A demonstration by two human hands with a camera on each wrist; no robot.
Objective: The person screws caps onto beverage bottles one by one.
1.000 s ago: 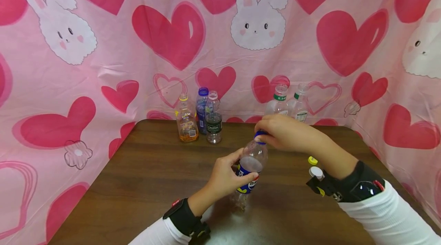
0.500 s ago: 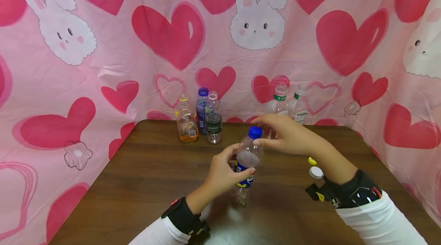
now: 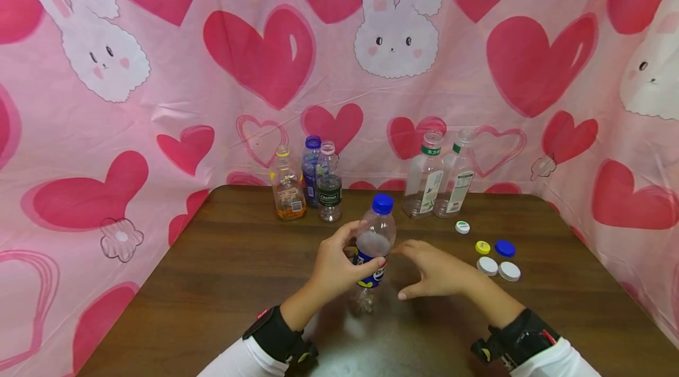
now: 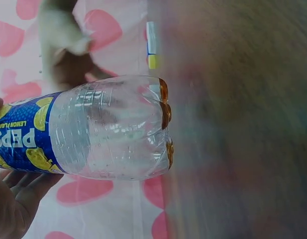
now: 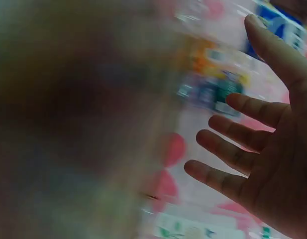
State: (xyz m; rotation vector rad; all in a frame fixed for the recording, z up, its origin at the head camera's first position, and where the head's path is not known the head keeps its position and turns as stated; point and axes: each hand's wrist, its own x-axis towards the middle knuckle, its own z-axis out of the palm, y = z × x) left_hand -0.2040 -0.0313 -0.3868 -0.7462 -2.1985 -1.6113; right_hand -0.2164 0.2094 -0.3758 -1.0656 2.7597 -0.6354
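My left hand [image 3: 339, 266] grips a clear plastic Pepsi bottle [image 3: 375, 244] round its blue lemon-flavor label, fingers behind and thumb in front. A blue cap [image 3: 382, 204] sits on the bottle's neck. The left wrist view shows the clear lower part of the bottle [image 4: 113, 134], with amber at the lobes of its base. Whether the base touches the table cannot be told. Just right of the bottle is my right hand [image 3: 440, 271], apart from it. In the right wrist view that hand [image 5: 262, 149] has spread fingers and holds nothing.
Loose caps lie on the table [image 3: 223, 283] at right: white-green [image 3: 462, 227], yellow [image 3: 482, 247], blue [image 3: 505, 248] and two white. Behind stand uncapped bottles: an amber-bottomed one [image 3: 289, 191], a blue one [image 3: 310, 165], a green-labelled one [image 3: 329, 191] and two clear ones [image 3: 421, 182].
My right hand has let go of the blue cap and come down to the bottle's right side. The left hand and bottle have shifted slightly left. More loose caps now show.
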